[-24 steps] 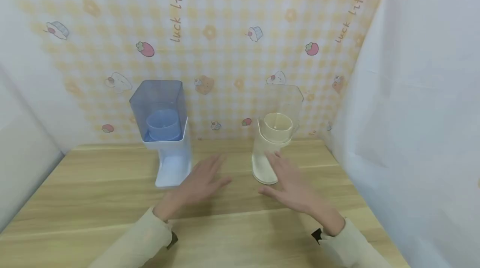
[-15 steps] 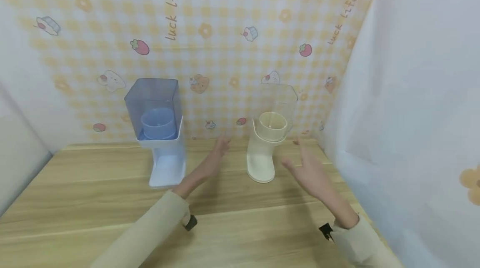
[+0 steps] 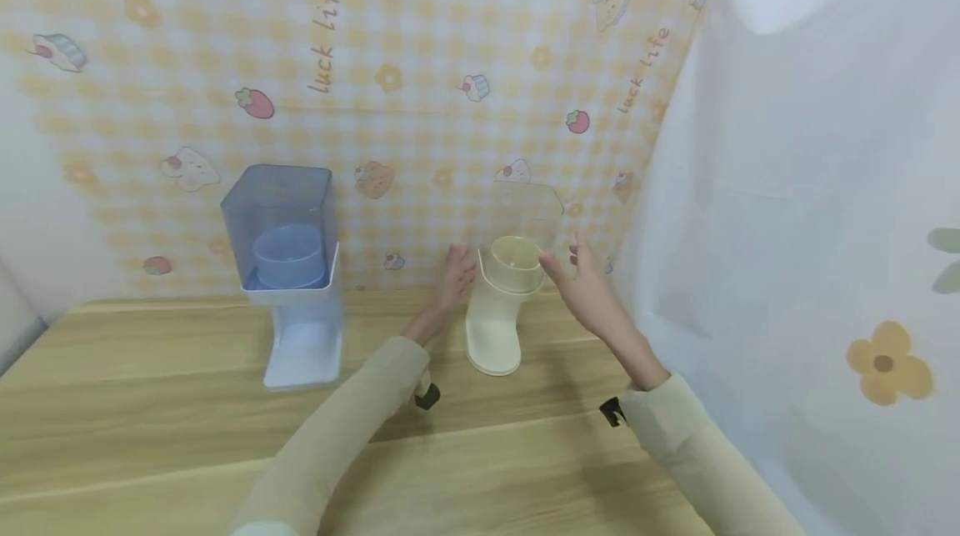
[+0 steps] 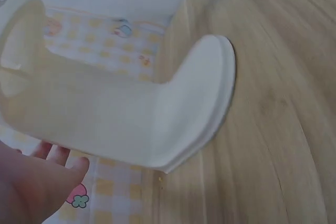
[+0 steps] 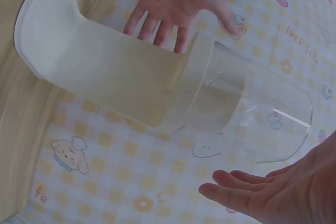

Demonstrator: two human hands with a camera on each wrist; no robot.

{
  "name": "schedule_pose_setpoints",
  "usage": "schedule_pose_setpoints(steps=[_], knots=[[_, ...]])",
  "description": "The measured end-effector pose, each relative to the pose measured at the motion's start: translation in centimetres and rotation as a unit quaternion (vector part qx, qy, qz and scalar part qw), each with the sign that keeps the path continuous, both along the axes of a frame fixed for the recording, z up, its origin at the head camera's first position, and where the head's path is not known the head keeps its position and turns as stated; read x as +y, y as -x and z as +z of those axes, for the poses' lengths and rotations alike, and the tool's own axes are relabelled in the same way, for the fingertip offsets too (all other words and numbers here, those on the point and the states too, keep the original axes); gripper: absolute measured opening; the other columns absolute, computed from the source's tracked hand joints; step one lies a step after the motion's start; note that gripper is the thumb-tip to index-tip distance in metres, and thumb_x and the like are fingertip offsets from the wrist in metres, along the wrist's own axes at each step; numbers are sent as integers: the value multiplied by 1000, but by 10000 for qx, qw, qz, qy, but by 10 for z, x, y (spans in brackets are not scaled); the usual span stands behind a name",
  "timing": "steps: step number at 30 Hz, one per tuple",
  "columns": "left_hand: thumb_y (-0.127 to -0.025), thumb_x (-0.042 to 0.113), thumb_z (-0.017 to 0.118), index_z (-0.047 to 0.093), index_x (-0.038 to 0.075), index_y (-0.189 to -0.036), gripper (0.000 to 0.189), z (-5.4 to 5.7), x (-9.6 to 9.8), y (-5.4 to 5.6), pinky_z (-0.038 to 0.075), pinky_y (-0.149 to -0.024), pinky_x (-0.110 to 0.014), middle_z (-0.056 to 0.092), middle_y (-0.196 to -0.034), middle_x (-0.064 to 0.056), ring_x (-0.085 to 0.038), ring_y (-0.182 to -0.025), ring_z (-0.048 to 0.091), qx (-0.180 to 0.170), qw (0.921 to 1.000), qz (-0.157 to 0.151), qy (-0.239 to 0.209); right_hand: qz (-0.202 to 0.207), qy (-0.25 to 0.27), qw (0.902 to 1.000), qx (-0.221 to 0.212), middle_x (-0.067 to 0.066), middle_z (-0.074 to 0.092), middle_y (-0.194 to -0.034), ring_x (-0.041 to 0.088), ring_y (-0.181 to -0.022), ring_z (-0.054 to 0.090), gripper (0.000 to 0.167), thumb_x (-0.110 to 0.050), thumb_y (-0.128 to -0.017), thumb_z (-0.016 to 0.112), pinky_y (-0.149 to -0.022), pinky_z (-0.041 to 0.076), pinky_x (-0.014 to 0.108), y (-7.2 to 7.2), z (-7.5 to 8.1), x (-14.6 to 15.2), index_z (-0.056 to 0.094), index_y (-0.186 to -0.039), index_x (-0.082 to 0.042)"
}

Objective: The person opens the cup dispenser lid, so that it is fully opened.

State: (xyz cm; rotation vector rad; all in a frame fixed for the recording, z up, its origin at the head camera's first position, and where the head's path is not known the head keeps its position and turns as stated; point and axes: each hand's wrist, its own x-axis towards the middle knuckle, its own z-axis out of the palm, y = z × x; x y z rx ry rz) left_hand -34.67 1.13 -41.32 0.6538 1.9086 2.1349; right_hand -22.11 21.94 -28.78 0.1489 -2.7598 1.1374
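A cream dispenser-like stand (image 3: 492,326) stands upright on the table, with a round cup (image 3: 514,269) and a clear box-shaped cover (image 3: 521,207) on top. My left hand (image 3: 452,282) is at its left side, fingers extended; in the right wrist view the fingertips of that left hand (image 5: 176,3) pass behind the stand (image 5: 115,72), and I cannot tell whether they touch. On the other side, my right hand (image 3: 591,290) is held with fingers extended and thumb toward the cup. In the right wrist view a gap separates this right hand (image 5: 283,187) from the clear cover (image 5: 273,114).
A similar blue stand (image 3: 303,344) with a tinted blue cover (image 3: 281,194) stands on the left of the wooden table (image 3: 150,419). Behind is a yellow checked cloth (image 3: 412,27). A white sheet (image 3: 750,227) hangs along the right side.
Both hands have reached forward and now flank the cream stand, the left having moved right past the blue stand. The head view has shifted slightly right. Both stands remain in place.
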Motion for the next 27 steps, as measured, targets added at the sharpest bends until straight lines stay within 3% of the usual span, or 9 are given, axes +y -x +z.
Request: schedule_pose_setpoints(steps=[2,5,8,12,17,19,23,24,27], knots=[[-103,59,0,22,9,-156,76,-5,-1,0,16,-121,-62,33,-156,-24,-45,-145,30,288,9990,-228,238,2,195,9997,-137,24,11,-165,41,-151,21,103,-75,-94,36,-115,28,66,9,-2,-5,-14,-159,-12],[-103,54,-5,47,7,-132,76,-10,0,-1,23,-115,-66,56,-121,-22,-51,-123,45,671,9955,-541,393,53,491,9985,-243,26,10,-164,42,-151,21,109,-79,-90,37,-114,28,66,23,-8,-13,-14,-159,-11],[-102,59,-4,52,8,-109,76,-12,2,-3,30,-111,-67,54,-89,-22,-57,-101,47,740,9946,-714,104,102,863,9959,-256,27,11,-164,44,-150,20,113,-80,-87,42,-114,29,66,33,-15,-20,-11,-159,-10],[-99,68,-1,53,13,-117,79,-13,5,-12,39,-102,-70,56,-99,-34,-62,-101,51,686,9957,-625,24,35,1261,9920,-90,25,16,-163,45,-150,21,112,-76,-87,50,-115,29,64,37,-25,-25,-4,-159,-10],[-102,61,-2,45,17,-139,74,-13,5,-27,46,-88,-73,51,-110,-45,-65,-95,53,656,9967,-487,-1,31,1384,9904,18,22,24,-162,45,-149,22,103,-70,-90,53,-115,28,65,34,-30,-22,1,-159,-13],[-104,58,1,33,20,-151,69,-13,3,-36,38,-104,-69,47,-133,-38,-57,-119,51,618,9976,-284,105,134,1402,9900,-9,21,25,-162,45,-149,21,101,-69,-91,53,-115,26,66,32,-30,-19,2,-159,-14],[-103,63,10,8,17,-161,74,-14,-2,-54,7,-124,-58,13,-166,-17,-36,-154,11,404,9972,252,578,450,1459,9883,-35,21,26,-161,45,-151,17,97,-65,-93,53,-117,21,67,28,-33,-15,5,-158,-13],[-103,62,12,7,15,-161,74,-15,-3,-57,5,-124,-58,8,-167,-14,-33,-155,6,412,9967,329,616,508,1469,9878,-36,21,27,-161,45,-151,17,95,-65,-93,53,-118,20,66,27,-34,-14,7,-158,-13],[-106,56,14,14,14,-158,68,-16,-9,-68,25,-116,-65,27,-155,-24,-46,-143,29,438,9978,213,451,727,1415,9873,-23,20,30,-159,46,-148,23,90,-64,-94,52,-116,23,67,21,-35,-12,12,-156,-12]])
